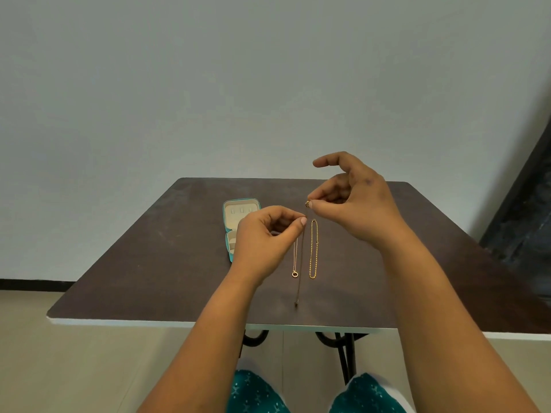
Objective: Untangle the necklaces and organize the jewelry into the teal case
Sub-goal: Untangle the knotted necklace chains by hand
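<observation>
I see the left hand (268, 234) pinching the dark chain (300, 272), the right hand (351, 198) pinching its clasp end, chain running toward me on the bench (149, 263); teal case (238, 216) open, left-side, nearer left hand.

The open case (241, 216) lies on the table (149, 263), left of three chains. The ring-pendant chain (295, 257) lies leftmost, the thin cord (300, 269) in the middle, the link chain (313, 248) rightmost.
</observation>
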